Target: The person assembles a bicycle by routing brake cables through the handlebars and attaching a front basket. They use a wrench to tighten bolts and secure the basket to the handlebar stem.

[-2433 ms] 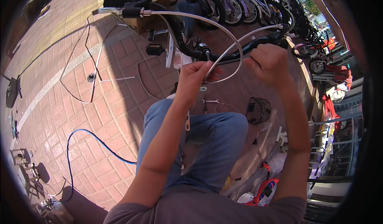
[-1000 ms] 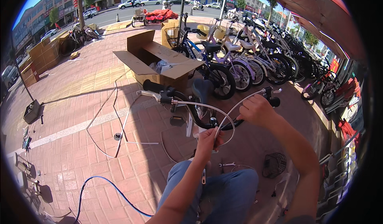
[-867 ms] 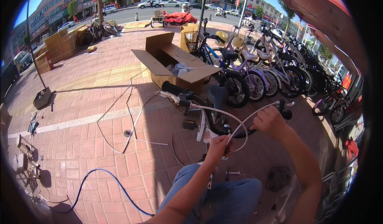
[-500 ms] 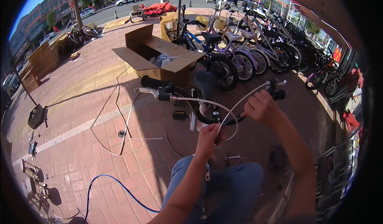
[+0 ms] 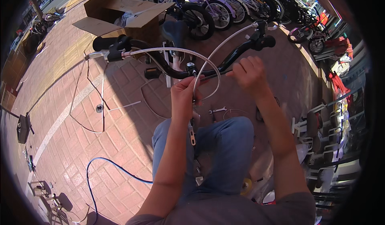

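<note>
Left hand (image 5: 184,92): fingers closed on slender white cable housings (image 5: 164,48). Black curved tubular handlebar (image 5: 236,54) lies at 12 o'clock from this nearer hand, axis 9-to-3. Right hand (image 5: 250,73): fingers curled; grip cannot be told.

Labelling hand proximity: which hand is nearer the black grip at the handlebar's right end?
Right. The right hand is below the black grip in the picture; the left hand is farther off, lower left.

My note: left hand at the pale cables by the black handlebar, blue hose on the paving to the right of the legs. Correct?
One slip: the head view shows the blue hose on the paving to the left of the legs. The left hand is at the pale cables by the black handlebar.
</note>
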`<action>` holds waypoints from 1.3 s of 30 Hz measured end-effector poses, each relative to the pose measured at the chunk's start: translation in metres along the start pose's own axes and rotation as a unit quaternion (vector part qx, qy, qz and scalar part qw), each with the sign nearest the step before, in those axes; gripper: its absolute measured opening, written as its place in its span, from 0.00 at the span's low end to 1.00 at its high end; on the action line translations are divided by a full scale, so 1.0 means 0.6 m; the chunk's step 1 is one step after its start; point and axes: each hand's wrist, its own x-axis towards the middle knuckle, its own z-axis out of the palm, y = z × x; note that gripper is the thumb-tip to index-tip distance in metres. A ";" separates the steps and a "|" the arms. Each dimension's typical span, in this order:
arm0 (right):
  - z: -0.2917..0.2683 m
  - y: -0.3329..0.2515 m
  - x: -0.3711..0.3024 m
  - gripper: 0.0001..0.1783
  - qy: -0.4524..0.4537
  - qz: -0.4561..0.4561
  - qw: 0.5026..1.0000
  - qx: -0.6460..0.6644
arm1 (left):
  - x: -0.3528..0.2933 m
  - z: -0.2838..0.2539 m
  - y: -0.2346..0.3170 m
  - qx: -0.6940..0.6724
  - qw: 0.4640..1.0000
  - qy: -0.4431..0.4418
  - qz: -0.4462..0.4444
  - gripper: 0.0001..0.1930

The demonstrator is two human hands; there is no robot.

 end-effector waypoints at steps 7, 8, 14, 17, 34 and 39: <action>0.029 -0.121 -0.078 0.14 0.031 0.227 0.973 0.035 | -0.003 0.000 0.006 0.003 1.000 0.001 -0.005 0.11; 0.033 -0.129 -0.082 0.14 0.037 0.234 0.971 0.041 | -0.002 0.002 0.005 -0.001 1.000 0.006 0.002 0.11; 0.029 -0.105 -0.063 0.11 0.059 0.258 0.958 0.115 | 0.010 -0.001 0.003 0.029 0.999 -0.031 0.008 0.15; 0.016 -0.098 -0.055 0.10 0.027 0.293 0.935 0.196 | 0.013 -0.006 -0.003 0.010 0.999 -0.049 0.020 0.16; -0.047 -0.020 0.028 0.14 -0.067 0.017 0.989 0.132 | -0.038 -0.022 -0.043 0.072 0.993 0.044 0.085 0.15; -0.039 -0.015 0.037 0.13 -0.073 0.005 0.988 0.136 | -0.037 -0.020 -0.036 0.082 0.994 0.050 0.052 0.15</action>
